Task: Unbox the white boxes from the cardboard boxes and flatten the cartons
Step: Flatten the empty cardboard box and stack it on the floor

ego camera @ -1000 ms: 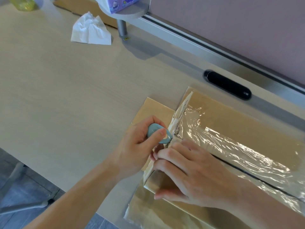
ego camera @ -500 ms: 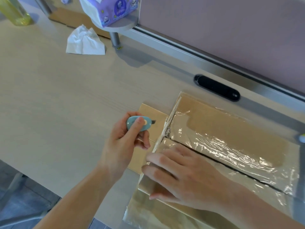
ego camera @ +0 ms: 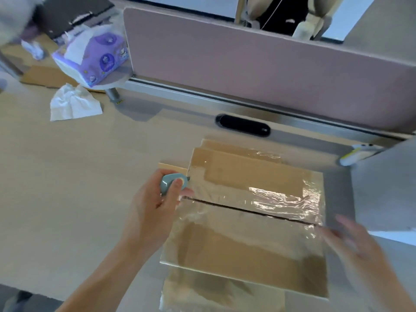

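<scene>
Half a second ago the right hand [ego camera: 353, 242] lay flat on the near left corner of the carton [ego camera: 247, 239]; now it is over at the carton's right end, blurred with motion. The left hand [ego camera: 153, 208] has come in from the side too, so the cutter [ego camera: 171, 183] now sits against the left end of the carton, just above where the seam [ego camera: 247, 210] starts. The view has lifted, and the whole carton shows.

The left hand is clenched round the small blue cutter, thumb pressed on top and the tip pointing at the carton. The right hand is released, fingers straight and spread over the right edge; I cannot tell whether they press on it.

The carton lies flat on the desk [ego camera: 78, 176], wrapped in shiny clear film [ego camera: 281, 197], with the dark seam running across its top from left to right. A loose tail of film hangs off its near edge. A flat piece of cardboard [ego camera: 172, 165] peeks out by the far left corner.

On the right a grey panel [ego camera: 382, 188] stands just beside the carton. The black slot [ego camera: 243, 125] is near the far edge, and behind it is the partition [ego camera: 270, 75]. To the left the crumpled tissue [ego camera: 74, 105] lies well apart
</scene>
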### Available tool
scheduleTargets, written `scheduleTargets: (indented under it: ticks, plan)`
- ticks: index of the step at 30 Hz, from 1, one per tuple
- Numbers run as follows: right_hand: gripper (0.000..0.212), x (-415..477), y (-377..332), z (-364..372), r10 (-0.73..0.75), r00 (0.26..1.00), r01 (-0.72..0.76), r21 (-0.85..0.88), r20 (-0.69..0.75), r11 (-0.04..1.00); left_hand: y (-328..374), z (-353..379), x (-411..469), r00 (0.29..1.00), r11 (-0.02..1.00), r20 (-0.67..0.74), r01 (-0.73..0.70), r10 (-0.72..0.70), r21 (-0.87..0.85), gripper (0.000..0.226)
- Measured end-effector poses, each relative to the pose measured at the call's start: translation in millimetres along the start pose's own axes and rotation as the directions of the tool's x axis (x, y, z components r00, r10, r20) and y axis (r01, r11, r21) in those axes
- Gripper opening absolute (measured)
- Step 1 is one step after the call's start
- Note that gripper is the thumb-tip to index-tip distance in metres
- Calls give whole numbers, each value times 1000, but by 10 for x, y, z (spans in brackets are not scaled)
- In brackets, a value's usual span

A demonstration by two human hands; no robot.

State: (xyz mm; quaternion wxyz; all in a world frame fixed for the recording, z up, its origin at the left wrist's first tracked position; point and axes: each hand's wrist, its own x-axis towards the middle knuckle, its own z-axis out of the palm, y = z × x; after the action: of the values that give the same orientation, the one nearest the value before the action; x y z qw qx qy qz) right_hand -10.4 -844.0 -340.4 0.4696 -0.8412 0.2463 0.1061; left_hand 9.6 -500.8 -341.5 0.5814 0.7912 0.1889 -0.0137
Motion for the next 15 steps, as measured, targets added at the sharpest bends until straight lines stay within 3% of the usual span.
scheduleTargets:
  ticks: [1, 3, 6, 8, 13, 15]
  plan:
    - [56, -24, 27, -16, 90, 993, -95, 73, 71, 993, 22, 28, -10, 1000, 1000, -1, -3, 3, 25, 15]
    - [35, -102, 27, -12, 135, 980, -157, 160, 144, 975, 85, 67, -28, 1000, 1000, -13, -9, 9, 29, 16]
    - [46, -193, 25, 10, 133, 976, -163, 174, 174, 971, 141, 86, -2, 997, 993, -40, 61, -65, -103, 17]
    - [32, -232, -16, -1, 123, 974, -164, 225, 188, 960, 146, 92, 48, 983, 966, -57, 160, -175, -204, 19]
    - [19, -269, -61, -14, 176, 978, -199, 247, 109, 948, 88, 107, 82, 960, 932, -45, 257, -277, -255, 16]
    - [30, -239, -20, -10, 236, 971, -238, 257, 38, 937, 77, 109, 63, 965, 940, -44, 241, -258, -242, 15]
